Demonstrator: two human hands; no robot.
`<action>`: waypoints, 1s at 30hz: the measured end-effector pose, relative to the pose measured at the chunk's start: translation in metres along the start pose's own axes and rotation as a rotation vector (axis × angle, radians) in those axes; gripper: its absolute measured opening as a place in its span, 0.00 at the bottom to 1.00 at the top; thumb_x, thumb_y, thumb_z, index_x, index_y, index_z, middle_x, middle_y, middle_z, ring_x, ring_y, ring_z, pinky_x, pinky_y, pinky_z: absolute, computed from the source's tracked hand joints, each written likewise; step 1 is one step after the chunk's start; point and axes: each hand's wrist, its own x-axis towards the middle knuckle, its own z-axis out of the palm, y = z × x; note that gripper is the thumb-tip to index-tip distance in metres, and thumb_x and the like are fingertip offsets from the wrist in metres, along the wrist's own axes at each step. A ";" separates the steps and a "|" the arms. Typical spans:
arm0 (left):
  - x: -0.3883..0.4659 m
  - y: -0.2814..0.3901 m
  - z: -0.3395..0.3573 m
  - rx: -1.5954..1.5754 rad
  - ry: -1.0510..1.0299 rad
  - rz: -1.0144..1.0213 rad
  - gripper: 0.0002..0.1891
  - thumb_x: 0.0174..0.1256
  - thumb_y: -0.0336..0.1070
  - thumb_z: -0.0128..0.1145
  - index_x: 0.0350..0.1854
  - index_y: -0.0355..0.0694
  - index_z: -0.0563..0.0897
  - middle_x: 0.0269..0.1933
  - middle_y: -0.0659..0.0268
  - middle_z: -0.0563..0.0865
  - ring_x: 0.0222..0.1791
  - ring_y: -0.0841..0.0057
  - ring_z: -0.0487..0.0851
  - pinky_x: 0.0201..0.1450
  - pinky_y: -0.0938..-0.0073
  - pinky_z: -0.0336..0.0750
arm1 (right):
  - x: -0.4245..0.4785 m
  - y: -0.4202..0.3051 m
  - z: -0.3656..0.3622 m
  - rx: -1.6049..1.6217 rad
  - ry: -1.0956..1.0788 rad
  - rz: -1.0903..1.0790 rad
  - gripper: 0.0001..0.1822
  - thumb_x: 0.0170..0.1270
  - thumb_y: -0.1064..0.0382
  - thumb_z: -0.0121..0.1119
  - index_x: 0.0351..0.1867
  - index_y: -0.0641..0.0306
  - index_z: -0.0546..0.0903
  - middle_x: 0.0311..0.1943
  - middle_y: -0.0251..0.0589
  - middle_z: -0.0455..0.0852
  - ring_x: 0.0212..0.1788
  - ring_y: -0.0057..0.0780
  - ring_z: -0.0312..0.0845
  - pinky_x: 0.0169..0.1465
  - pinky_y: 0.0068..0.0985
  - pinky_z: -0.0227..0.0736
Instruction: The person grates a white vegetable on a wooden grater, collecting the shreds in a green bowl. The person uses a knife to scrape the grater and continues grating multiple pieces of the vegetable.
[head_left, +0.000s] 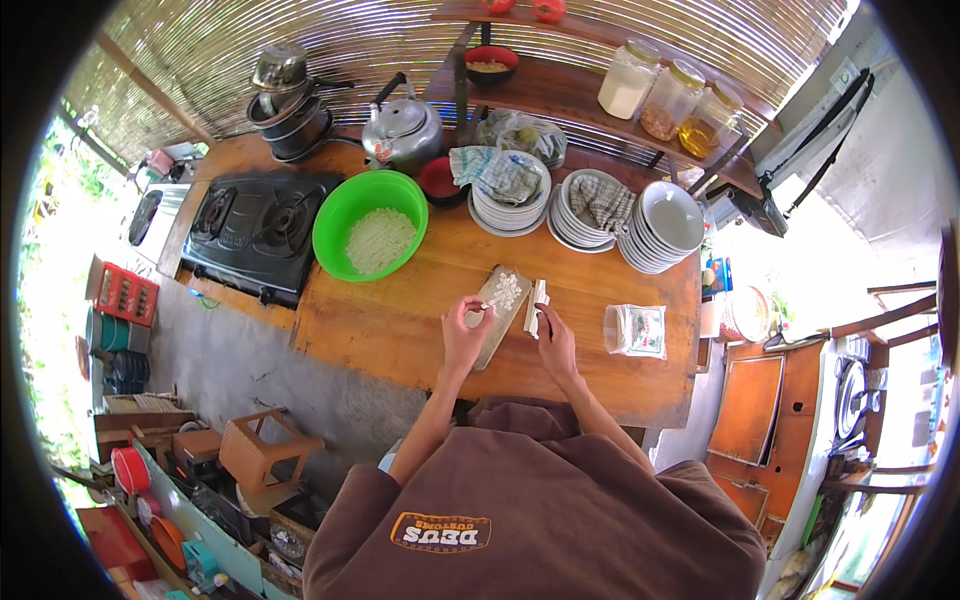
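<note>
A narrow cutting board (491, 341) lies aslant on the wooden table, with a heap of small white diced pieces (505, 289) on its far part. Over the board's left edge is my left hand (466, 331), thumb and forefinger pinched on a small white piece (486, 306). Just right of the board lie pale white strips (537, 304) of some food. My right hand (556, 341) has its fingertips at their right side; whether it grips one is unclear. Farther left, a green plastic basin (330, 244) holds many more white pieces (381, 240).
A printed plastic packet (636, 331) lies at the right of the wooden table (375, 322). Behind the board stand stacked white bowls (671, 217) and cloth-topped dish stacks (510, 210). A kettle (403, 135) and a two-burner gas stove (255, 225) are at left. Jars (628, 82) line a shelf.
</note>
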 end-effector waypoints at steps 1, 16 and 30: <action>-0.002 0.004 -0.003 -0.070 0.039 -0.043 0.11 0.60 0.32 0.72 0.43 0.41 0.86 0.35 0.68 0.89 0.39 0.78 0.85 0.51 0.70 0.76 | -0.002 -0.003 0.002 0.004 -0.010 -0.010 0.17 0.81 0.58 0.49 0.61 0.63 0.81 0.50 0.56 0.88 0.53 0.55 0.84 0.56 0.41 0.76; -0.020 -0.025 -0.029 0.071 0.022 -0.361 0.11 0.59 0.36 0.71 0.35 0.34 0.85 0.26 0.64 0.87 0.25 0.78 0.84 0.32 0.72 0.79 | -0.019 0.015 0.031 -0.047 -0.053 -0.174 0.18 0.80 0.57 0.52 0.60 0.64 0.82 0.41 0.54 0.89 0.41 0.48 0.86 0.48 0.36 0.78; -0.013 -0.030 -0.043 0.302 -0.044 -0.269 0.13 0.64 0.45 0.68 0.36 0.37 0.88 0.33 0.60 0.92 0.37 0.62 0.90 0.42 0.63 0.82 | -0.008 0.004 0.023 -0.043 -0.175 -0.039 0.18 0.80 0.56 0.52 0.61 0.61 0.82 0.49 0.55 0.89 0.51 0.52 0.85 0.54 0.39 0.78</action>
